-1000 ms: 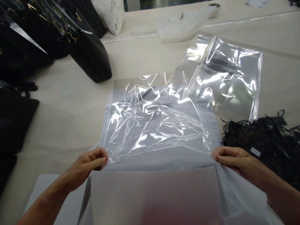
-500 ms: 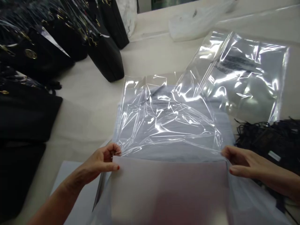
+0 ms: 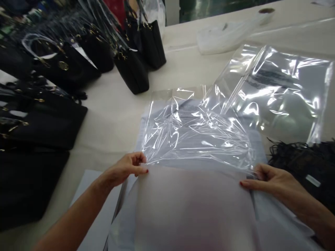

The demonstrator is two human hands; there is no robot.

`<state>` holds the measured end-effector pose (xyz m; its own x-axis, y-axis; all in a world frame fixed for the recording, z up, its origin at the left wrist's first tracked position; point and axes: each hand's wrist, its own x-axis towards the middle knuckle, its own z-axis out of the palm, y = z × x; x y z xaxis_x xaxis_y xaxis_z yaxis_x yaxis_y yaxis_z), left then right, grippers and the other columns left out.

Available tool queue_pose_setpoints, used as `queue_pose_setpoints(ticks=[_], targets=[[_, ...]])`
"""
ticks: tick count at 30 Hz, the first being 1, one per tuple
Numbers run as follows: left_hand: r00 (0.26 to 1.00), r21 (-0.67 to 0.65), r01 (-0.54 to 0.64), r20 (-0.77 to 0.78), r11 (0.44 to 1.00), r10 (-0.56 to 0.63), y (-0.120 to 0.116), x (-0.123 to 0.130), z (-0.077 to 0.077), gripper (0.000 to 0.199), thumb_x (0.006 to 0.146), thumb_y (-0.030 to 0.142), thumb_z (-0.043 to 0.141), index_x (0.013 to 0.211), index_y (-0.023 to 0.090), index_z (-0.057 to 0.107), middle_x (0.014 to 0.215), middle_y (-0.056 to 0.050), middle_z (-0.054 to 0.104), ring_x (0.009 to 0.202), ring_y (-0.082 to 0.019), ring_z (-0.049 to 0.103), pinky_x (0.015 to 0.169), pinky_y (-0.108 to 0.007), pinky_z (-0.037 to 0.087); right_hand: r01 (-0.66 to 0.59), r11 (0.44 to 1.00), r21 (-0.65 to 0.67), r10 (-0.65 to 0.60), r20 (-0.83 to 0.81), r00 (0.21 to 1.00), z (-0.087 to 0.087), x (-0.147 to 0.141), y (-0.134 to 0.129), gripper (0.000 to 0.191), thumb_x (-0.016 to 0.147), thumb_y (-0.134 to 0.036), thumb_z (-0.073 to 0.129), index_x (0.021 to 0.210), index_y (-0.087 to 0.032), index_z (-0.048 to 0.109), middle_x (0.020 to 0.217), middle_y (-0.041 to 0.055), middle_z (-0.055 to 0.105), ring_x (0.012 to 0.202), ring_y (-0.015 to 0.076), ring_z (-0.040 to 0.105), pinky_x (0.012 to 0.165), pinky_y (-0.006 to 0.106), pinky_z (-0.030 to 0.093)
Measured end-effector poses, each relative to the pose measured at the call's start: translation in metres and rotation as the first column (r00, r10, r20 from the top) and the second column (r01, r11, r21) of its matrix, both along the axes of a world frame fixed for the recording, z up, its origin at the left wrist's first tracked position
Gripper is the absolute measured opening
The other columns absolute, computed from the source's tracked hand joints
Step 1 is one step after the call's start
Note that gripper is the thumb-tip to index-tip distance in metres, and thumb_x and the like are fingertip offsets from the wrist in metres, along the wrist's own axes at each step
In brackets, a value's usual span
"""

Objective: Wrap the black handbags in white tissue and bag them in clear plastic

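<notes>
A clear plastic bag, creased and shiny with small print, lies over white tissue-like sheets in front of me. A stiff, frosted translucent sheet reaches from the bottom of the view to the bag's near edge. My left hand is closed at the sheet's far left corner, thumb on top and fingers at the bag's edge. At the right corner my right hand pinches, its thumb lying on the sheet and its fingers by the bag's edge. How far the sheet's far edge overlaps the bag is hard to make out.
Several black handbags with wrapped handles stand along the left. Another clear bag lies at the right, above a dark fringed heap with a small label. White sheets lie under my left forearm. A plastic-wrapped roll lies at the back.
My right hand has come inward, and its thumb now lies on the translucent sheet's corner. The bag has crumpled more on its right side. The view has shifted, so the surroundings appear farther right.
</notes>
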<state>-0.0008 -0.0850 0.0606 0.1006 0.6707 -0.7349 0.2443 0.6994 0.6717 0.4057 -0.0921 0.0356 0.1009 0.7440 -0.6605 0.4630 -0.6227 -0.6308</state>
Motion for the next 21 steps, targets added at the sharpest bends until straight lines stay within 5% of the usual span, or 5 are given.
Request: queue_pose_setpoints(ticks=[7, 12, 16, 18, 21], targets=[[0.999, -0.015, -0.015, 0.052, 1.0, 0.016, 0.008, -0.006, -0.004, 0.031, 0.045, 0.021, 0.077, 0.065, 0.015, 0.054, 0.055, 0.005, 0.051, 0.048, -0.006, 0.042, 0.047, -0.02, 0.031, -0.187, 0.973, 0.136, 0.164, 0.162, 0.973, 0.004, 0.002, 0.003, 0.047, 0.044, -0.063, 0.073, 0.042, -0.025, 0.045, 0.043, -0.0011, 0.045, 0.041, 0.0148, 0.042, 0.033, 0.028, 0.035], [0.983, 0.131, -0.18, -0.018, 0.975, 0.184, 0.001, 0.001, -0.005, 0.039, 0.039, 0.019, 0.079, 0.06, 0.016, 0.047, 0.052, 0.008, 0.044, 0.048, -0.007, 0.041, 0.047, -0.02, 0.029, -0.285, 0.94, 0.188, 0.245, 0.21, 0.946, 0.005, 0.002, 0.003, 0.043, 0.052, -0.064, 0.069, 0.046, -0.026, 0.05, 0.042, -0.001, 0.046, 0.04, 0.0159, 0.044, 0.034, 0.028, 0.035], [0.927, 0.375, -0.261, -0.159, 0.89, 0.339, -0.025, 0.015, -0.012, 0.041, 0.049, 0.031, 0.077, 0.053, 0.019, 0.039, 0.049, 0.008, 0.038, 0.047, -0.007, 0.035, 0.047, -0.021, 0.028, -0.245, 0.914, 0.324, 0.177, 0.226, 0.958, 0.004, -0.004, -0.009, 0.048, 0.056, -0.065, 0.066, 0.047, -0.024, 0.042, 0.045, -0.0018, 0.041, 0.042, 0.0137, 0.04, 0.038, 0.027, 0.033], [0.853, 0.572, -0.131, -0.351, 0.809, 0.387, -0.043, 0.022, -0.02, 0.036, 0.061, 0.037, 0.071, 0.055, 0.02, 0.04, 0.051, 0.007, 0.039, 0.049, -0.009, 0.037, 0.05, -0.022, 0.032, -0.238, 0.85, 0.47, 0.14, 0.234, 0.962, 0.0, -0.007, -0.02, 0.05, 0.064, -0.063, 0.063, 0.048, -0.024, 0.037, 0.049, -0.0018, 0.04, 0.045, 0.013, 0.04, 0.043, 0.026, 0.035], [0.723, 0.732, 0.214, -0.564, 0.647, 0.399, -0.066, 0.029, -0.039, 0.032, 0.076, 0.036, 0.06, 0.057, 0.022, 0.038, 0.056, 0.004, 0.045, 0.055, -0.012, 0.044, 0.058, -0.024, 0.037, -0.285, 0.735, 0.615, 0.118, 0.298, 0.947, -0.012, -0.007, -0.038, 0.046, 0.075, -0.058, 0.057, 0.049, -0.024, 0.039, 0.054, 0.0007, 0.048, 0.049, 0.0131, 0.046, 0.049, 0.026, 0.039]])
